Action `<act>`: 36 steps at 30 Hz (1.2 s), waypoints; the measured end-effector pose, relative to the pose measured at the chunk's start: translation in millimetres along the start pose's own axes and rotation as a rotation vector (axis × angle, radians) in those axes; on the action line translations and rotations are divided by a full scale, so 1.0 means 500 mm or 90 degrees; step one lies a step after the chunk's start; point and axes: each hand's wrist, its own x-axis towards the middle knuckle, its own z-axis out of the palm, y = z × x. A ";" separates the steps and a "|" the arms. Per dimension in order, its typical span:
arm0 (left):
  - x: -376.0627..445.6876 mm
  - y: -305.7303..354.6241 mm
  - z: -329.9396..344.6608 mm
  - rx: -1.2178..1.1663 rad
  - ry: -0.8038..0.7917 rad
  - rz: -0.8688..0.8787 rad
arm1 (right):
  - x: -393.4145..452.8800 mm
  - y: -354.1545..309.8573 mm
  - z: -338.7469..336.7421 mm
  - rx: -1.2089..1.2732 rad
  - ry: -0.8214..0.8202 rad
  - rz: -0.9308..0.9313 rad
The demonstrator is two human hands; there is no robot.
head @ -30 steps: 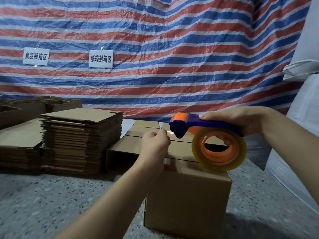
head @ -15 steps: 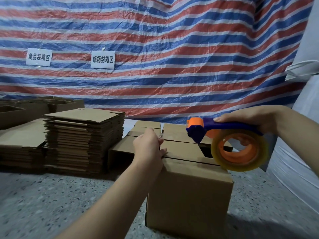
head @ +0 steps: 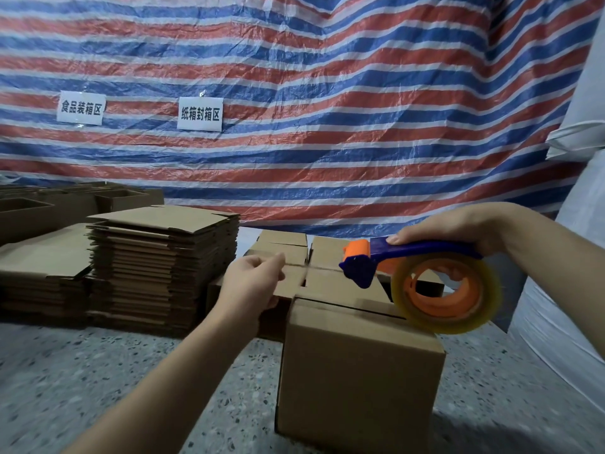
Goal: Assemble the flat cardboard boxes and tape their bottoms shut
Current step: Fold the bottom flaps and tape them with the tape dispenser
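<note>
An assembled brown cardboard box (head: pixel 357 375) stands on the floor in front of me, its top flaps folded shut with a seam across them. My right hand (head: pixel 458 224) grips the blue handle of an orange and blue tape dispenser (head: pixel 360 267), which carries a clear tape roll (head: pixel 445 293) hanging over the box's right top edge. My left hand (head: pixel 252 283) hovers over the box's left top edge and pinches the tape end (head: pixel 311 266). A thin strip runs level from its fingers to the dispenser's head.
A tall stack of flat cardboard boxes (head: pixel 163 267) sits at the left, with a lower stack (head: pixel 39 273) beside it. More assembled boxes (head: pixel 281 244) stand behind the near one. A striped tarp (head: pixel 327 93) hangs behind. White sacks (head: pixel 563 322) line the right side.
My right hand has carried the dispenser to the right and slightly back, away from my left hand. The tape strip between them has been drawn out longer over the box top.
</note>
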 end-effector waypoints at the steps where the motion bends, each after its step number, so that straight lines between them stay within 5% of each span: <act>1: 0.000 -0.008 -0.006 0.020 0.001 0.001 | 0.012 -0.017 0.014 -0.055 -0.015 0.042; 4: 0.000 -0.037 -0.011 0.006 -0.006 -0.033 | 0.022 -0.050 0.029 -0.197 -0.062 0.105; 12: -0.014 -0.082 -0.022 -0.027 -0.055 -0.091 | 0.044 -0.069 0.038 -0.258 -0.049 0.119; 24: -0.021 -0.115 -0.014 0.055 -0.149 -0.145 | 0.050 -0.068 0.039 -0.248 -0.055 0.115; 36: -0.035 -0.138 0.015 0.004 -0.110 -0.278 | 0.043 -0.064 0.046 -0.210 -0.047 0.110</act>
